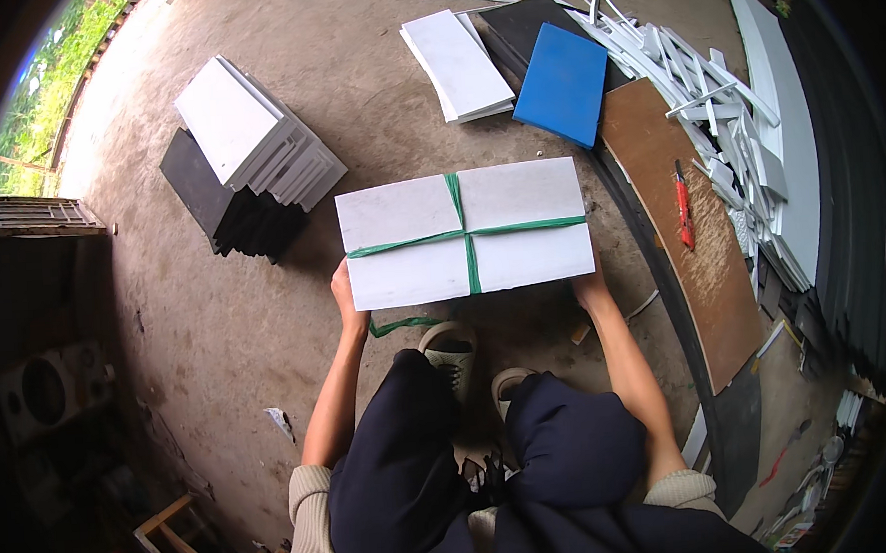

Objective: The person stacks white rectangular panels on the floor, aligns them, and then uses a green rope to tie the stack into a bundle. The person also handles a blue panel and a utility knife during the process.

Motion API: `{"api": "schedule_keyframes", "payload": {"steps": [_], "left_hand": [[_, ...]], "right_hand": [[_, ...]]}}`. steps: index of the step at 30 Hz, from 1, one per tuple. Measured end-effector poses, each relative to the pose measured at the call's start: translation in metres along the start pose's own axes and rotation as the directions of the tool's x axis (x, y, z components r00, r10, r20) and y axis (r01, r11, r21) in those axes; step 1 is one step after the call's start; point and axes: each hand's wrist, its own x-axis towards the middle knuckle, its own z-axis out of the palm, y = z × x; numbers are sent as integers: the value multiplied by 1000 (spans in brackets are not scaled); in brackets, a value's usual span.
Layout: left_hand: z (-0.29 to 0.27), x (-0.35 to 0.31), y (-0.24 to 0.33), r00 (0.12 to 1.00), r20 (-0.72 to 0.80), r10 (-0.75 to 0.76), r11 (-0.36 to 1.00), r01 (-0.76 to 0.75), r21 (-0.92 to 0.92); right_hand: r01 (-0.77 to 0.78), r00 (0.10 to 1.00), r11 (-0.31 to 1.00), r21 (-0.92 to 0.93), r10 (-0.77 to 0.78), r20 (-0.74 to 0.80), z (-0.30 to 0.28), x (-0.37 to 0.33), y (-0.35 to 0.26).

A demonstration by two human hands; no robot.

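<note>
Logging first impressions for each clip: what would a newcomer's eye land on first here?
First, the white bundle of panels at centre, tied crosswise with green strap, held at its near corners by the left hand and right hand. Next, the bright blue panel lying on the concrete floor beyond it, and the red utility knife on the brown board at right.
</note>
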Motion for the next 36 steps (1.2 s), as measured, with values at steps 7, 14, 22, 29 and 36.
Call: {"api": "schedule_keyframes", "payload": {"steps": [7,14,22,29,36], "left_hand": [[-1,-1,-20,998,22,-59,996,60,-66],[5,-4,-20,996,61,71,983,-60,-171],[4,7,-30,991,129,24,944,20,-328],[6,6,-35,976,205,70,887,33,-460],[-5,10,-90,996,89,19,905,21,-426]], "right_hand": [[-103,993,973,206,112,-30,2,-2,-2],[-53,998,984,172,58,-23,-2,-1,4],[-8,998,978,208,21,-58,8,-4,-5],[55,996,982,183,-40,-85,17,-4,0],[77,996,997,21,-76,-46,11,2,-9]]}}
